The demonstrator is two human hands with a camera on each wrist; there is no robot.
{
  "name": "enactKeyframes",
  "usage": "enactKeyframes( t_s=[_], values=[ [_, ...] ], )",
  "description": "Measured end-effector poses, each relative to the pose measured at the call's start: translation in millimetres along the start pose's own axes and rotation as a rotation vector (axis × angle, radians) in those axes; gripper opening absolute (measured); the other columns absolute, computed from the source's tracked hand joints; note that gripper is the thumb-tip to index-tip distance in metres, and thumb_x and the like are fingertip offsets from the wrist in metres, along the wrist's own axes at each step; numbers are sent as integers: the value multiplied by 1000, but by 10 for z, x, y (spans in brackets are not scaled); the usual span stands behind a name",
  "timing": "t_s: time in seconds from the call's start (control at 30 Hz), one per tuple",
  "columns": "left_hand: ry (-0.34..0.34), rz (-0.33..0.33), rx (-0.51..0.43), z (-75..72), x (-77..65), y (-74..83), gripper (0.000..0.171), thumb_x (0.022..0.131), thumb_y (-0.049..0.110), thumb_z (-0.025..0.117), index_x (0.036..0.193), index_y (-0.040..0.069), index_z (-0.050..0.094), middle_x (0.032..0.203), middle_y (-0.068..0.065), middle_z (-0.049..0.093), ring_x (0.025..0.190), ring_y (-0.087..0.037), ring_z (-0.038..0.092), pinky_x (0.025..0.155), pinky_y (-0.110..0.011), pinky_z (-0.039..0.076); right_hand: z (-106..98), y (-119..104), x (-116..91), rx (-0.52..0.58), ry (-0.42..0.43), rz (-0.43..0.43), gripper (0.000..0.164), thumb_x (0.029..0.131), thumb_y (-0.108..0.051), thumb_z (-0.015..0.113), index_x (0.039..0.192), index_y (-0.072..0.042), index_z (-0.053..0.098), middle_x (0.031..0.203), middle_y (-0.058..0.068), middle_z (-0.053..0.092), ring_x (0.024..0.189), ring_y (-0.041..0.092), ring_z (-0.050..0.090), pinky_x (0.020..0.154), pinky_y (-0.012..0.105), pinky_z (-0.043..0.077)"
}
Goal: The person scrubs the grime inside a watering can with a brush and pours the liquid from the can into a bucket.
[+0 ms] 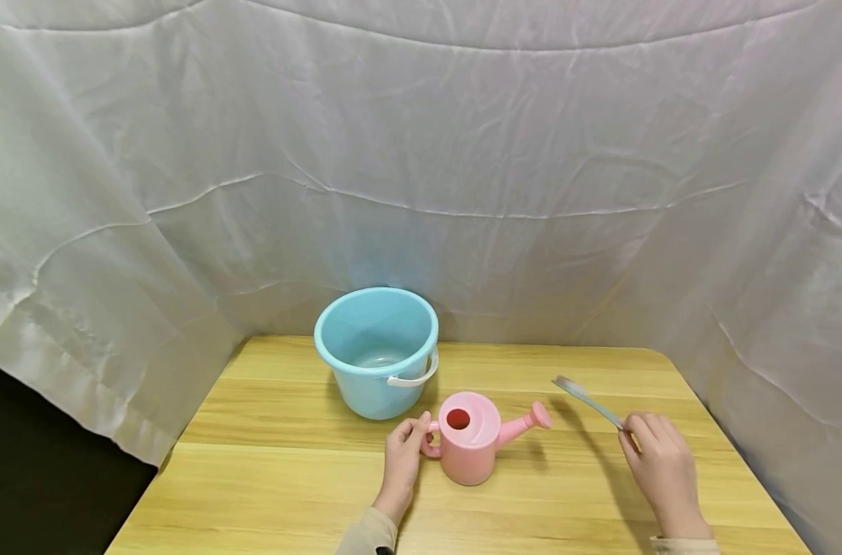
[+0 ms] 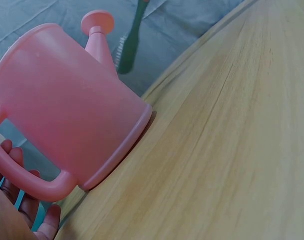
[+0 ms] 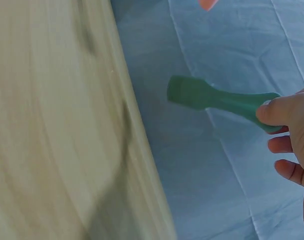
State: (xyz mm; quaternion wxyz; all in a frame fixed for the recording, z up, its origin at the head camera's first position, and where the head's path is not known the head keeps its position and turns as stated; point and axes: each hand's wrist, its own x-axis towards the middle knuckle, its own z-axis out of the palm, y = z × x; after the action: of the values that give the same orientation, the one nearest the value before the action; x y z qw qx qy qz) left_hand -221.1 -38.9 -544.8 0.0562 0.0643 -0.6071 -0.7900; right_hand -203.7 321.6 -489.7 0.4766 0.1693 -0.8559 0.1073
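Observation:
A pink watering can (image 1: 468,455) stands upright on the table, its spout pointing right. My left hand (image 1: 402,459) is at the can's looped handle, thumb near the handle's top. In the left wrist view its fingers (image 2: 29,205) extend loosely behind the handle, not curled round it. My right hand (image 1: 660,466) pinches the end of a green-grey brush (image 1: 591,401) between thumb and fingers. The brush is raised above the table, its head toward the spout; pale bristles show in the left wrist view.
A light blue bucket (image 1: 375,389) with a white handle (image 1: 415,379) stands upright behind the watering can, to its left. The wooden table (image 1: 275,478) has pale cloth curtains (image 1: 463,154) behind it and at both sides. A dark area (image 1: 39,462) lies beyond its left edge.

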Motion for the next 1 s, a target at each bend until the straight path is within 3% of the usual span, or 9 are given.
enactKeyframes(
  t_s=[0.2,0.4,0.63,0.77,0.87,1.0],
  values=[
    [1,-2,-1,0,1,-13,48,93,34,65,88,-13,58,69,-6,54,54,-21,63,70,-32,61,40,45,-77,-8,-30,-15,30,92,-24,43,73,-5,55,75,9,60,68,28,54,55,42,43],
    [0,-3,0,2,5,-25,49,93,36,64,87,-13,59,69,-5,54,54,-20,64,70,-30,61,71,60,-107,-14,-52,-11,15,83,-16,50,73,-6,54,74,9,60,67,28,53,54,41,43],
    [-7,4,-5,10,-3,-20,50,94,35,64,87,-14,58,69,-5,54,53,-17,62,68,-31,61,109,46,-128,-13,-67,-40,27,90,-22,43,71,-7,53,72,8,59,66,27,53,53,40,43],
    [-6,3,-1,6,6,-29,49,94,35,64,87,-14,58,69,-5,54,53,-18,62,69,-31,61,115,25,-126,4,-98,-53,8,77,-10,61,72,-8,55,73,7,60,68,25,55,54,39,45],
    [-1,1,3,0,13,-34,49,93,34,65,87,-14,58,68,-5,54,54,-19,63,69,-31,61,111,11,-125,31,-129,-49,21,62,0,73,73,-9,58,76,5,62,70,23,55,55,37,46],
    [0,-3,-3,-4,14,-32,49,93,33,65,87,-14,57,69,-5,53,53,-19,63,68,-33,62,107,-4,-141,67,-184,-31,30,54,2,78,74,-12,60,82,3,63,74,20,55,59,35,46]
  ],
)
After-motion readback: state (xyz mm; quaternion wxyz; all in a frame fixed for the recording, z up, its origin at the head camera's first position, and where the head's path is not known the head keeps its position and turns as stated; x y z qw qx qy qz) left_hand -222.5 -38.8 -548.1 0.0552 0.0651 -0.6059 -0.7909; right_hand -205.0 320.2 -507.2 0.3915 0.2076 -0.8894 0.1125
